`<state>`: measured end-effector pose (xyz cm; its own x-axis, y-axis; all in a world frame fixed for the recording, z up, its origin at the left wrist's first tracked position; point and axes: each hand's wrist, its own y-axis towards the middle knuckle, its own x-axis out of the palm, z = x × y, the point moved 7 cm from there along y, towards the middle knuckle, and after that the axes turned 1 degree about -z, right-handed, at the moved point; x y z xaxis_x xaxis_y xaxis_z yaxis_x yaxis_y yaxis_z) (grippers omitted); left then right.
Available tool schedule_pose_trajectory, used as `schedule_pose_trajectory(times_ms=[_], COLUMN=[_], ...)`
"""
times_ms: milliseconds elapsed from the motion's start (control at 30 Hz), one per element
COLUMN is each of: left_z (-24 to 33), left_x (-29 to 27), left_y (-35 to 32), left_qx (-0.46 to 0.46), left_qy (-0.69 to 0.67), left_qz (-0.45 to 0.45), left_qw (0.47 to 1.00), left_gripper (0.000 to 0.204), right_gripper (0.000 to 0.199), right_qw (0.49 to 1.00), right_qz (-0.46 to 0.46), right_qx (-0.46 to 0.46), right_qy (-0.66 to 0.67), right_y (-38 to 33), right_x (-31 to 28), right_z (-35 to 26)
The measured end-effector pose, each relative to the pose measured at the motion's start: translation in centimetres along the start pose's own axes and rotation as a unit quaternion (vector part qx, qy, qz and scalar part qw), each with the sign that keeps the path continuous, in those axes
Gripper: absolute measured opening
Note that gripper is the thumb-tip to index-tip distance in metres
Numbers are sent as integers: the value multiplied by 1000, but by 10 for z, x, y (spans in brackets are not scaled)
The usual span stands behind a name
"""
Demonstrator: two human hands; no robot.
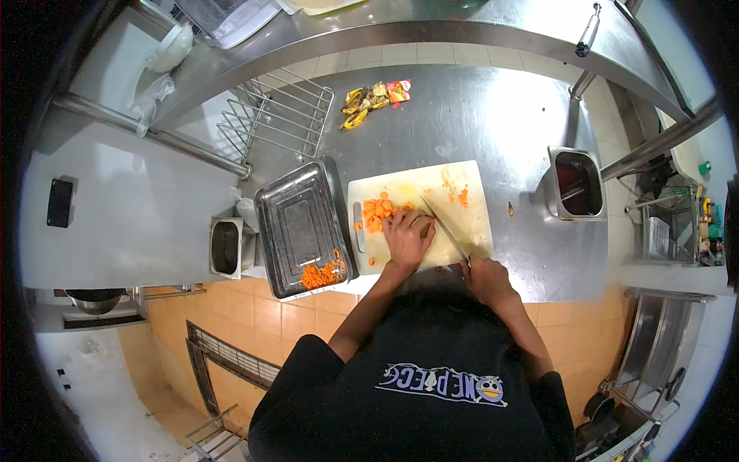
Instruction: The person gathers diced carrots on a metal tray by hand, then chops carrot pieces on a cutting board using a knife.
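On the pale cutting board, my left hand presses down with curled fingers on a piece of carrot, mostly hidden beneath them. My right hand is wrapped round the handle of a kitchen knife. Its blade points away and to the left across the board, just right of my left fingertips. Cut carrot chunks lie heaped at the board's left side, touching my left hand. Smaller orange bits are scattered at the far right of the board.
Left of the board stands a metal tray with chopped carrot in its near corner. Banana peels and a red packet lie farther back, near a wire rack. A metal container of dark liquid stands at right. An overhead shelf spans the far side.
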<state>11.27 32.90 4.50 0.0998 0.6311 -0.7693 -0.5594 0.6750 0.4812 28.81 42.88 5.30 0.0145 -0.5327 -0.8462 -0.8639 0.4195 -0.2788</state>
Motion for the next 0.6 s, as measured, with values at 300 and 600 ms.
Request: schedule_pose_trajectory(times_ms=[300, 600], left_z=[-2, -2], left_x=[3, 2], left_y=[-1, 1], left_qx=[-6, -4], left_qy=[0, -8], left_qz=[-12, -12], left_qw=[1000, 1000], left_gripper=[11, 9], right_gripper=[37, 37], right_qw=[999, 1000], right_qz=[-44, -2], right_qx=[27, -4], right_qy=[-6, 10], right_y=[2, 2], right_x=[5, 7], right_z=[2, 7])
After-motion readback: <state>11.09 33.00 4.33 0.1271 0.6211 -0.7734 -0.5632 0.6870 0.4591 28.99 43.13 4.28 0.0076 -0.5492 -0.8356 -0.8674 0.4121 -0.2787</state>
